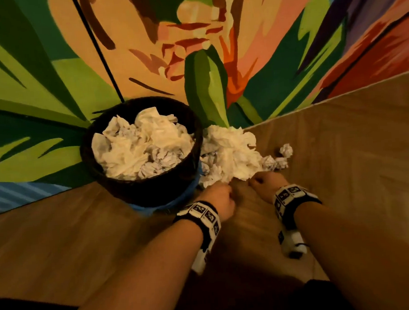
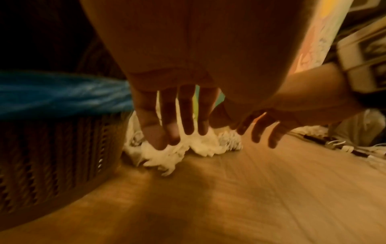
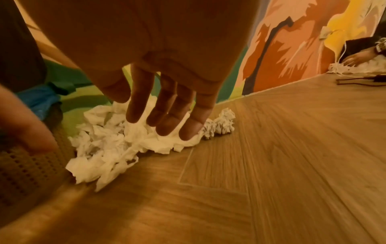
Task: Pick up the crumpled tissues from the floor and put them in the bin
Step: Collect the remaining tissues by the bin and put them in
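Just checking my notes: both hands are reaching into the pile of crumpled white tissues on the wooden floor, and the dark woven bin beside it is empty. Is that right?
One thing is wrong: the dark woven bin is not empty. The head view shows it heaped with crumpled tissues. The rest holds: the left hand and right hand reach into the pile of crumpled white tissues on the wooden floor.

your right hand (image 3: pixel 158 92) is over the tissues (image 3: pixel 108 143), fingers (image 3: pixel 137 105) straight and spread, tips pressing into the top of the pile. pile lies on the wood floor (image 3: pixel 271 173) at the foot of the painted wall (image 3: pixel 277 54), touching the woven bin (image 3: pixel 27 171) at left. blue liner (image 3: pixel 39 100) shows behind it. two small paper balls (image 3: pixel 219 125) sit at the pile's right end. your left hand (image 3: pixel 23 125) is blurred at the left edge. far right, another person's hand (image 3: pixel 357 58) rests on white stuff by the wall.
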